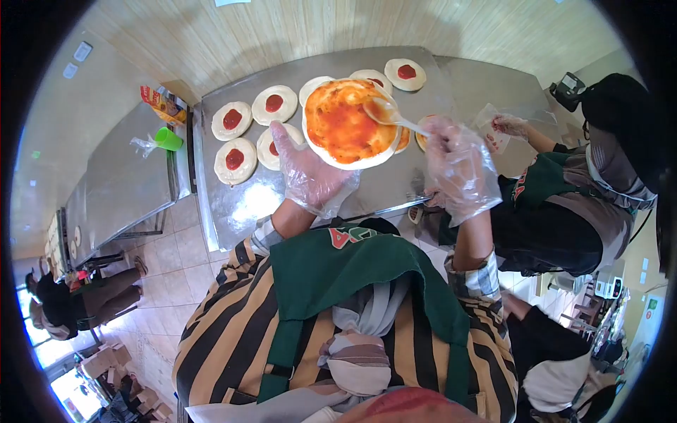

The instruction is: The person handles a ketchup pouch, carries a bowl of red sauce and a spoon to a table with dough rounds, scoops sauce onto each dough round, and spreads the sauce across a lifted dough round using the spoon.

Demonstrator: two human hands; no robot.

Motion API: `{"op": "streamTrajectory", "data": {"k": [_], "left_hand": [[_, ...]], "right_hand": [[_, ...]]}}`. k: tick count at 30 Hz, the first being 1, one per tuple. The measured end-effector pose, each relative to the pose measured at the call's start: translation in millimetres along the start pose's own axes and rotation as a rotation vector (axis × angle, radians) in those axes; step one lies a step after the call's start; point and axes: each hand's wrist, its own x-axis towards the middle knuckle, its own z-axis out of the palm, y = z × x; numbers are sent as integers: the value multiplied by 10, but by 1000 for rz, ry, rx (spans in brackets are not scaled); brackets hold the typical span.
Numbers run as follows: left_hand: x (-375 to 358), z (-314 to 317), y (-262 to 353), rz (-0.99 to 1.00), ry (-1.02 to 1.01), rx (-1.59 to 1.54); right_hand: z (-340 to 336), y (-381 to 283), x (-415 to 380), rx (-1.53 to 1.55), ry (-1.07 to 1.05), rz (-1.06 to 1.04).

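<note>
A round of pizza dough [349, 156] smeared with red-orange sauce rests on my left hand [310, 169], raised above the metal table. The palm is under its edge and the thumb stands up beside it; the other fingers are hidden. My right hand [455, 158] grips a spoon [395, 115] whose bowl touches the sauce on the dough. Both hands wear clear plastic gloves. On the table [268, 201] lie several smaller dough rounds, such as a dough round [247, 161] left of my left hand, each with a red sauce blob at its middle.
To the right, a co-worker's gloved hand [511, 127] is over the table near a clear plastic bag [486, 116]. A second metal table [120, 176] at the left bears a green cup [168, 139] and a red-yellow packet [163, 106]. Other people are farther back.
</note>
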Motion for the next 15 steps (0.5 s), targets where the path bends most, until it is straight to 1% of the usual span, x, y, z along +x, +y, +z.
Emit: {"op": "streamTrajectory", "data": {"k": [1,3,5,7,8,9,11,12,13,15], "left_hand": [[1,24,0,1,8,31],[-11,84,3,5,4,23],[-25,81,37,13,7,11],[-30,44,72,14,20,-28],[-37,52,66,9,23,-29],[-44,74,53,11,46,14],[-32,98,55,10,67,60],[-26,91,64,-10,31,49],[-28,86,77,-28,-3,37],[-15,106,105,-19,10,49]], "right_hand": [[-8,-15,-10,-1,7,-2],[-38,-96,-33,215,-180,163],[-58,-36,-32,269,-174,161],[5,54,-18,247,33,231],[4,81,37,85,55,82],[17,63,29,82,58,88],[102,-24,36,110,-23,82],[26,-168,19,252,-142,183],[-14,-180,17,254,-142,184],[-106,-107,-19,252,-145,-22]]}}
